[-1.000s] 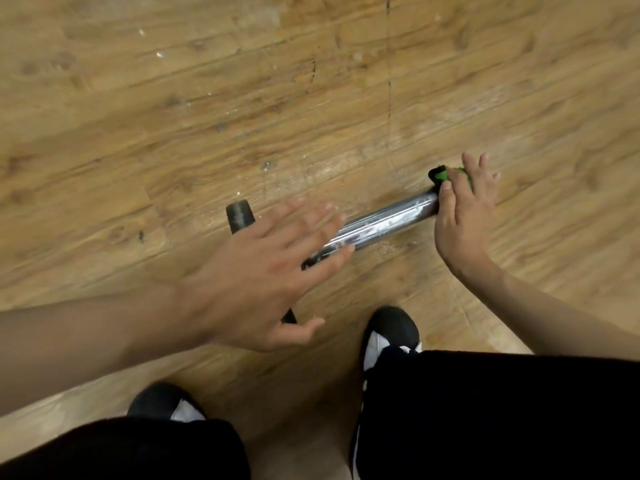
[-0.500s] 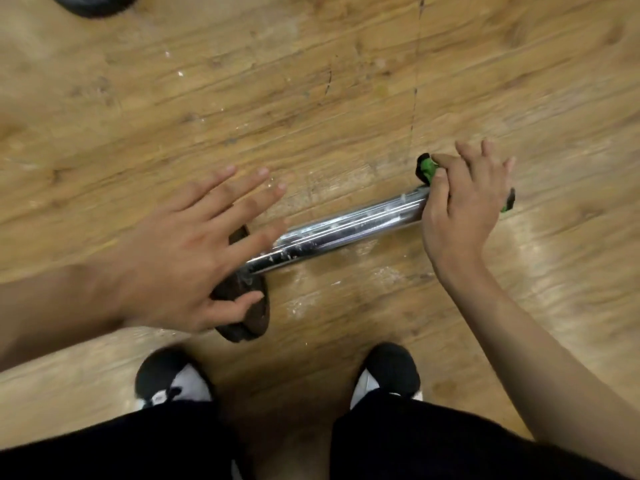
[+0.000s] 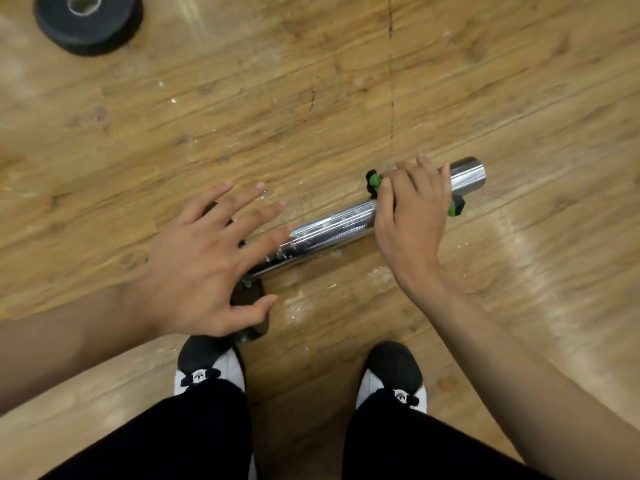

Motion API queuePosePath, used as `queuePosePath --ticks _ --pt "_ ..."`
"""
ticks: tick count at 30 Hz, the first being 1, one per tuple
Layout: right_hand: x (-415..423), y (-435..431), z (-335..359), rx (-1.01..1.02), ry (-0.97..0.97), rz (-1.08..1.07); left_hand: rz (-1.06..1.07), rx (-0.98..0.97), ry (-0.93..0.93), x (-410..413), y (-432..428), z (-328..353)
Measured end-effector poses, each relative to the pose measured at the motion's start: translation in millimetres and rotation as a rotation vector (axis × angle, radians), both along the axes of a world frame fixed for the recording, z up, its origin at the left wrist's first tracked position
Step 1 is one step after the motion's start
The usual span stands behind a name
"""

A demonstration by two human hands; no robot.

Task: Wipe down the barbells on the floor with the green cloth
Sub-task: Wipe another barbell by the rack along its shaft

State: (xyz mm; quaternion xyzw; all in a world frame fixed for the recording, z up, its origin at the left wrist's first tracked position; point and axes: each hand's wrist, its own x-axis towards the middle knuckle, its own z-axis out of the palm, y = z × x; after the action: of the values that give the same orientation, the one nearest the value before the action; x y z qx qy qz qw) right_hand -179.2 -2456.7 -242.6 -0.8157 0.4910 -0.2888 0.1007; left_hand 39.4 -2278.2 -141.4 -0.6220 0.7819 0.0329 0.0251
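Centrally, a chrome barbell sleeve (image 3: 332, 226) is seen lying on the wooden floor (image 3: 519, 98), set at a slant so that its open end points up and to the right. A green cloth (image 3: 374, 180) is wrapped round the sleeve near that end. Only its edges are shown: a green and black fold at the far side of the hand and another tuft at the near right. The cloth is gripped against the metal by the right hand (image 3: 412, 216), whose fingers are curled over the top of the bar. The bare end of the sleeve is visible beyond the fingertips.

At the sleeve's lower left end a dark collar (image 3: 252, 296) is partly covered by the left hand (image 3: 204, 261), which is held wide with fingers straight and spread. Whether it touches the bar or only hovers cannot be told.

White flecks (image 3: 379, 273) are scattered over the boards just below the bar. Black and white shoes (image 3: 207, 368) and black trousers (image 3: 173, 438) are seen at the bottom edge. A black weight plate (image 3: 86, 22) with a round centre hole is laid flat at the upper left, well apart from the bar.
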Motion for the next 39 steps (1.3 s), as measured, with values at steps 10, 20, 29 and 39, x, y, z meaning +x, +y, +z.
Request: queuePosePath --ticks 10,20,29,39 --pt "-43.1 -59.9 16.8 0.124 0.119 -0.06 0.146 -0.095 -0.004 -11.8 4.7 -5.9" --pt "-20.5 -3.5 21.4 -0.035 0.388 0.403 0.162 -0.103 0.027 -8.6 6.1 -9.5" --pt "-1.5 -2.3 18.0 0.019 0.181 0.036 0.17 -0.081 0.089 -3.2 -5.7 -9.1" --pt "-42.5 -59.6 15.8 -0.006 0.217 0.064 0.183 -0.076 0.117 -5.8 -0.3 -8.4"
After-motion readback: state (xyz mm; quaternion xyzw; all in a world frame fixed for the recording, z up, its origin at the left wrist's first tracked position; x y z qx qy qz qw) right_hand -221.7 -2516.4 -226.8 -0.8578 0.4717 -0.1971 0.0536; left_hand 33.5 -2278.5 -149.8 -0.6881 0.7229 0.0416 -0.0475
